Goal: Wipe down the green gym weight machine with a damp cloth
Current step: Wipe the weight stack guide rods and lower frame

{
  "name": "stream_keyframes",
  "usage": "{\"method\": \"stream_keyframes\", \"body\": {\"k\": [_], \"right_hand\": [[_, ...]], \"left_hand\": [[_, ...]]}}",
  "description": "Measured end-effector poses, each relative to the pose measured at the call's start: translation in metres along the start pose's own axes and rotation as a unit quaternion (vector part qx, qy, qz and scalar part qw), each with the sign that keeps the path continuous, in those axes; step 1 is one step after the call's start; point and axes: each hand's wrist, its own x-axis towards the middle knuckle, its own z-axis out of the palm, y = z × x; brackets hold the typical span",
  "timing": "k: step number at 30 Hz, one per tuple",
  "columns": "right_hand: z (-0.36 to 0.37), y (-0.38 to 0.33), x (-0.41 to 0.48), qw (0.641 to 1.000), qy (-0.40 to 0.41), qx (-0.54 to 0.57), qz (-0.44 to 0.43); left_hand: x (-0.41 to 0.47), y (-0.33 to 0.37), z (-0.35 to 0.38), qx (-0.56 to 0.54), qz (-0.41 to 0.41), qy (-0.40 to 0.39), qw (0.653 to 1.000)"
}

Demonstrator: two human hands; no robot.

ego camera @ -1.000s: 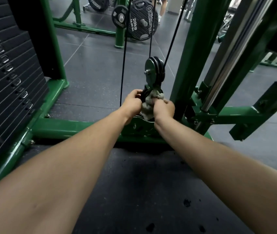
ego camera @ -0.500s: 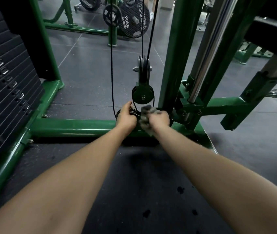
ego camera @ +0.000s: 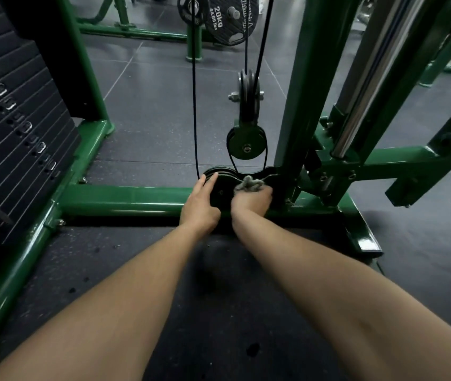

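I have both arms stretched forward and down to the base of the green weight machine (ego camera: pixel 136 200). My right hand (ego camera: pixel 250 200) is clamped around a crumpled grey cloth (ego camera: pixel 249 184), fingers curled over it, and the cloth bunches out past my knuckles against the black pulley bracket (ego camera: pixel 223 192) low on the frame. That bracket sits just above the near green crossbar, to the left of the green upright post (ego camera: pixel 304 86).

My left hand (ego camera: pixel 201 204) holds nothing; its fingers are apart and extended, the forefinger reaching up to touch the rim of the low black pulley (ego camera: pixel 218 171) at the left end of the bracket. The two hands lie close beside each other without touching.

A black cable (ego camera: pixel 194 86) runs straight up from that low pulley. Just beyond the cloth, a second round black pulley (ego camera: pixel 246 145) hangs above the bracket, with another pulley edge-on above it, both threaded with cable.

To the left stands the dark weight stack (ego camera: pixel 12 114). On the right, a chrome guide rod (ego camera: pixel 367 75) slants down into the frame. Far across the grey floor (ego camera: pixel 150 100), a 20kg plate (ego camera: pixel 224 20) hangs on another green rack.
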Motion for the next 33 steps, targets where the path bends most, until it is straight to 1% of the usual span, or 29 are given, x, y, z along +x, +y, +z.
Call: {"method": "stream_keyframes", "body": {"k": [2,4,6,7,8,10,12,15,17,18,19,21,23,25,26,27,29,30,32,33], "right_hand": [[0.014,0.007,-0.014,0.997,-0.045,-0.042,-0.041],[0.021,0.017,-0.015,0.992,-0.07,-0.073,-0.072],[0.014,0.021,-0.007,0.99,-0.083,-0.08,-0.085],[0.008,0.021,0.0,0.991,-0.077,-0.067,-0.084],[0.001,0.02,0.009,0.995,-0.06,-0.045,-0.067],[-0.009,0.017,0.027,1.0,-0.009,-0.001,-0.003],[-0.018,0.017,0.04,0.999,0.026,0.025,0.04],[-0.017,0.01,0.035,0.995,0.053,0.057,0.066],[-0.001,0.009,0.026,0.989,0.035,0.105,0.095],[0.017,0.02,0.034,0.99,0.024,0.111,0.088],[0.034,0.025,0.034,0.994,0.027,0.09,0.06],[0.052,0.019,0.007,0.998,-0.004,0.062,0.013],[0.049,-0.001,-0.038,0.995,-0.084,0.001,-0.058],[0.051,0.0,-0.052,0.974,-0.149,-0.105,-0.131],[0.05,0.005,-0.051,0.957,-0.171,-0.161,-0.17],[0.048,0.011,-0.047,0.936,-0.184,-0.218,-0.207],[0.039,0.025,-0.039,0.893,-0.194,-0.296,-0.278],[0.035,0.032,-0.036,0.883,-0.185,-0.305,-0.305],[0.03,0.044,-0.034,0.889,-0.162,-0.275,-0.327],[0.029,0.047,-0.035,0.898,-0.153,-0.257,-0.321]], "left_hand": [[0.003,-0.004,-0.003,0.003,0.007,0.005,1.0],[0.005,-0.008,-0.005,0.013,0.017,0.017,1.0],[0.007,-0.011,-0.005,0.016,0.026,0.031,0.999],[0.008,-0.012,-0.005,0.012,0.029,0.037,0.999],[0.009,-0.012,-0.003,0.008,0.033,0.044,0.998],[0.01,-0.014,-0.001,0.008,0.038,0.054,0.998],[0.009,-0.014,0.0,0.004,0.035,0.054,0.998],[0.005,-0.012,-0.004,-0.007,0.028,0.043,0.999],[0.005,-0.017,-0.007,-0.016,0.016,0.033,0.999],[0.007,-0.021,-0.008,-0.018,0.013,0.029,0.999],[0.009,-0.026,-0.008,-0.022,0.014,0.026,0.999],[0.011,-0.034,-0.004,-0.036,0.024,0.023,0.999],[0.011,-0.043,-0.002,-0.047,0.024,0.047,0.997],[0.011,-0.059,-0.003,-0.05,-0.01,0.085,0.995],[0.01,-0.068,-0.004,-0.04,-0.033,0.081,0.995],[0.008,-0.078,-0.005,-0.025,-0.052,0.058,0.997],[0.004,-0.098,-0.004,-0.017,-0.072,0.001,0.997],[0.003,-0.103,-0.002,-0.017,-0.077,-0.02,0.997],[0.006,-0.107,0.002,-0.016,-0.076,-0.039,0.996],[0.007,-0.102,0.002,-0.014,-0.071,-0.044,0.996]]}}
